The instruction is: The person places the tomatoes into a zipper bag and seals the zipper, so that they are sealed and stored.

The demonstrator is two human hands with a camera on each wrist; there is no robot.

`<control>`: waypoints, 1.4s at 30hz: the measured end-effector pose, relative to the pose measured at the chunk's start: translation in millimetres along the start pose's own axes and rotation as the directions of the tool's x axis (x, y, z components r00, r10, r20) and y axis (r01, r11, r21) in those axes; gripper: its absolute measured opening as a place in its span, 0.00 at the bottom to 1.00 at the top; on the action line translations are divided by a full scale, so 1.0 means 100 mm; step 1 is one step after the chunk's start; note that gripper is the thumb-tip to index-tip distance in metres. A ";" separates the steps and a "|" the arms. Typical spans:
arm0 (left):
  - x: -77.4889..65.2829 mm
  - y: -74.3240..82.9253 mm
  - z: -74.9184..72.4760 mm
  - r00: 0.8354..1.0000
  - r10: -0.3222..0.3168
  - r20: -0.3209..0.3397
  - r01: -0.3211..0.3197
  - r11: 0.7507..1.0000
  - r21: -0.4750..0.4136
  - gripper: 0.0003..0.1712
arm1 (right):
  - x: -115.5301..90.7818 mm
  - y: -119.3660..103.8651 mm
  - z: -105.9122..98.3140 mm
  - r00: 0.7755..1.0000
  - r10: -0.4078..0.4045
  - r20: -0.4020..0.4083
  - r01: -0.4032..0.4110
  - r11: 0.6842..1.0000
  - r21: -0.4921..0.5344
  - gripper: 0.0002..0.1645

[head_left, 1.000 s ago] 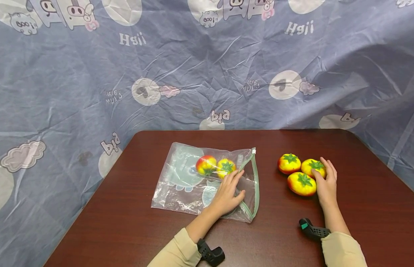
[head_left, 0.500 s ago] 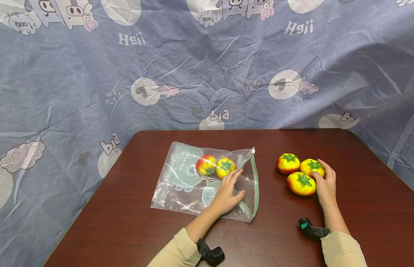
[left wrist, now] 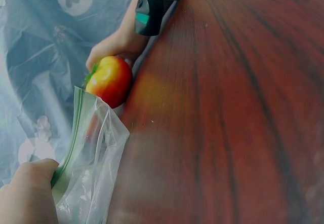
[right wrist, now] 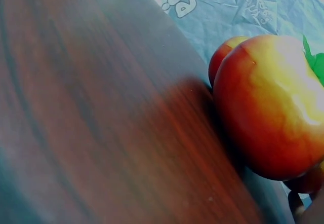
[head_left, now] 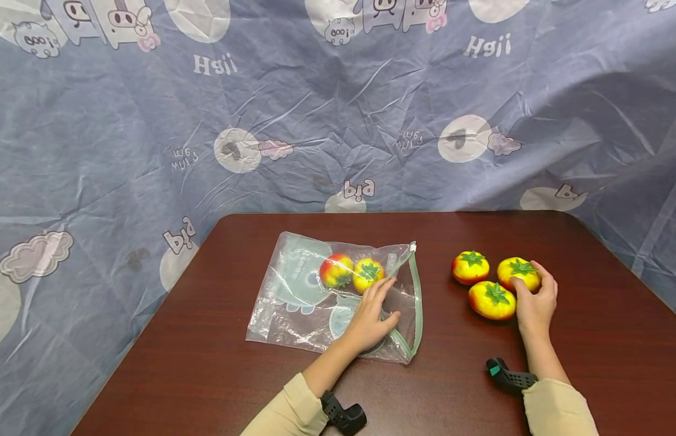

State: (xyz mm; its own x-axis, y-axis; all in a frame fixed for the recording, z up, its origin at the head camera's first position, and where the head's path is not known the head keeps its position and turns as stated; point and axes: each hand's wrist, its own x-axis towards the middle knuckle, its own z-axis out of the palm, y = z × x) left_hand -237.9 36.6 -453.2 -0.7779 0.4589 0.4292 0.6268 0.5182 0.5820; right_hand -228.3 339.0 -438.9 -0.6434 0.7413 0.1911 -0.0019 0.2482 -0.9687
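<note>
On the clear zip bag (head_left: 305,321) with a green edge, my left hand (head_left: 367,321) rests with its fingers spread, close to the open end. Two red-yellow tomatoes lie inside, a left one (head_left: 336,270) and a right one (head_left: 367,275) at the fingertips. In the left wrist view the thumb (left wrist: 38,176) lies at the bag's green edge (left wrist: 76,122). My right hand (head_left: 536,303) grips a tomato (head_left: 518,272) with green leaves between thumb and fingers. Beside it sit a back tomato (head_left: 471,267) and a front tomato (head_left: 492,301). The front one looms large in the right wrist view.
A dark red-brown wooden table (head_left: 196,375) carries everything. Behind it hangs a blue-grey cloth (head_left: 316,121) with cartoon prints. Black wrist devices sit on the left wrist (head_left: 344,415) and the right wrist (head_left: 512,376).
My right hand has shifted slightly to the right with the gripped tomato, widening the gap to the back tomato. The left hand and the bag stay where they were.
</note>
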 end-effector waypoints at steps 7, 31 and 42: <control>0.00 -0.01 0.01 1.000 0.005 -0.003 -0.005 1.000 -0.003 0.39 | -0.04 -0.02 0.01 0.985 -0.166 -0.051 0.167 0.986 0.022 0.29; 0.02 -0.02 0.00 1.000 0.009 0.004 -0.008 1.000 -0.020 0.38 | -0.20 -0.13 0.12 0.878 -0.468 -0.099 0.476 0.877 0.070 0.29; 0.01 -0.01 0.01 1.000 0.006 0.005 -0.006 1.000 -0.029 0.38 | -0.25 -0.09 0.23 0.818 -0.570 -0.079 0.575 0.815 0.069 0.30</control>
State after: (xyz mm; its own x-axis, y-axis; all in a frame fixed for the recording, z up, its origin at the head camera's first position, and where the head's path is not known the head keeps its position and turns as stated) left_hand -239.2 37.0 -454.6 -0.7738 0.4658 0.4293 0.6299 0.4940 0.5993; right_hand -230.3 303.8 -438.9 -0.4647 0.5136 0.7213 -0.4241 0.5860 -0.6905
